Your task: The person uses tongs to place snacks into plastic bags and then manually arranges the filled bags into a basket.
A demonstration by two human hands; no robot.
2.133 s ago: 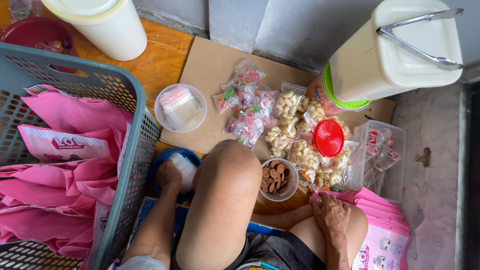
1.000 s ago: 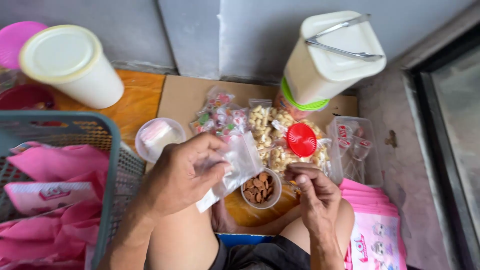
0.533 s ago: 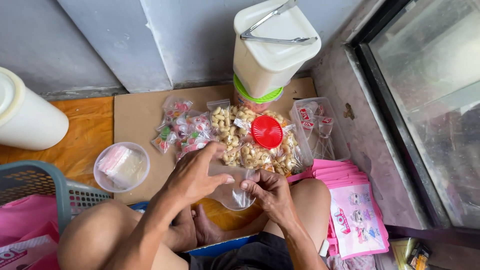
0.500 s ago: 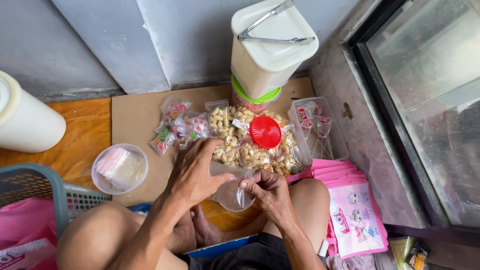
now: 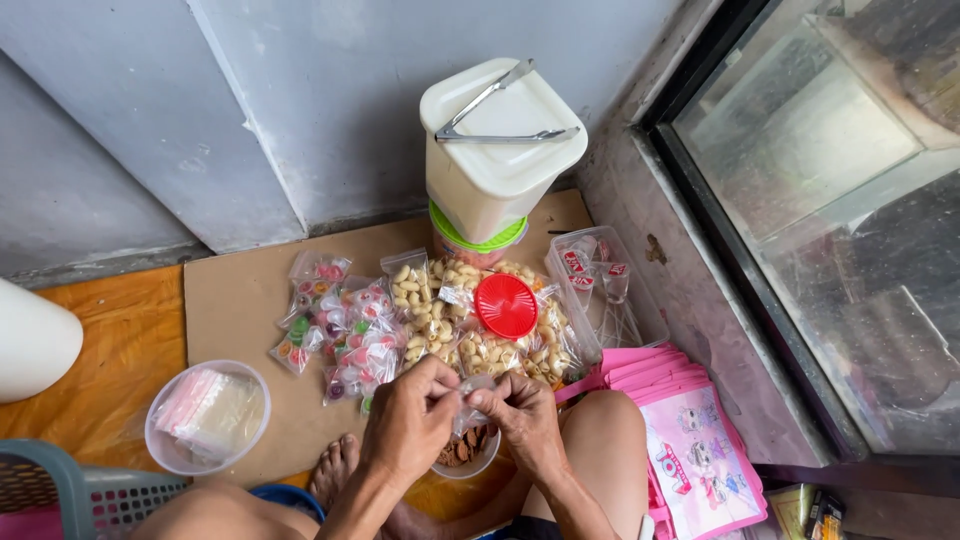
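Presently a small clear plastic bag (image 5: 468,398) is pinched at its mouth between both hands, held just above a small round bowl of brown nuts (image 5: 465,455) that sits on the floor between the person's legs. The left hand (image 5: 408,425) is closed on one edge of the bag and the right hand (image 5: 522,420) on the other, apparently to part the opening; keeping it over the bowl would let any spill fall back in. Just beyond the hands lies a heap of filled packets of pale nuts (image 5: 470,330) with a red lid (image 5: 505,305) resting on top, and to its left a cluster of packets of coloured sweets (image 5: 345,335). A round tub of empty bags (image 5: 207,415) stands within reach at the left. Behind the heap, a white lidded container (image 5: 497,160) carries metal tongs (image 5: 500,115). Pink printed bags (image 5: 690,430) are stacked beside the right knee.
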